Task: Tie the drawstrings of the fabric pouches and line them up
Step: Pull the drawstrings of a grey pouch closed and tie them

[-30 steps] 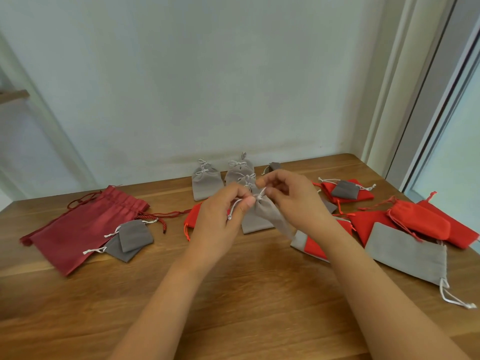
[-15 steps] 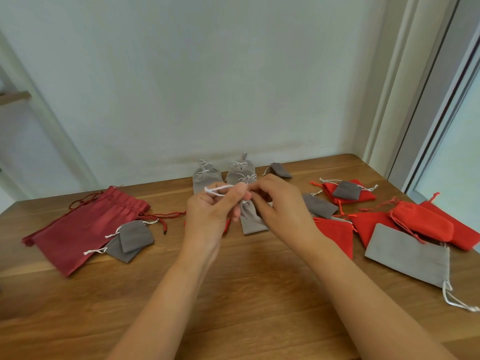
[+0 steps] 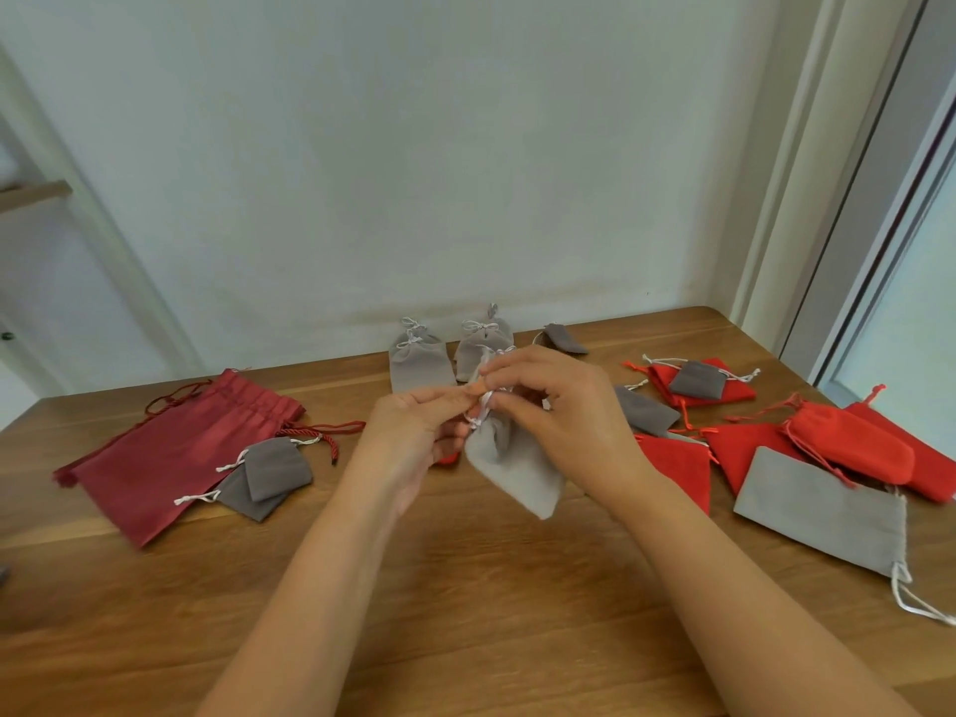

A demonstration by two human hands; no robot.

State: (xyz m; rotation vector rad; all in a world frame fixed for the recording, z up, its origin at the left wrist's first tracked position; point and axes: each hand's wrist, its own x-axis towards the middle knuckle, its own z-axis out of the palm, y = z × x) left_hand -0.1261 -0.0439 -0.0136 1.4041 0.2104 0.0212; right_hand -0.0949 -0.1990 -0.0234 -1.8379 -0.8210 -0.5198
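A small light grey pouch [image 3: 509,465] hangs above the wooden table [image 3: 465,587], held at its gathered neck between both hands. My left hand [image 3: 414,437] pinches its white drawstring [image 3: 483,408] from the left. My right hand [image 3: 556,406] pinches the same string from the right, fingertips almost touching the left ones. Behind my hands, near the wall, stand tied grey pouches [image 3: 416,357] side by side, the right one [image 3: 478,346] partly hidden by my fingers.
A large dark red bag [image 3: 170,447] lies at the left with two dark grey pouches [image 3: 269,470] on it. Right of my hands lie several red pouches [image 3: 848,447], a big flat grey pouch [image 3: 822,509] and small dark grey ones [image 3: 696,380]. The wall runs along the table's far edge.
The pouch has dropped lower and hangs longer below my fingers. My left hand has brought the string loop in from the left to meet my right hand's fingertips.
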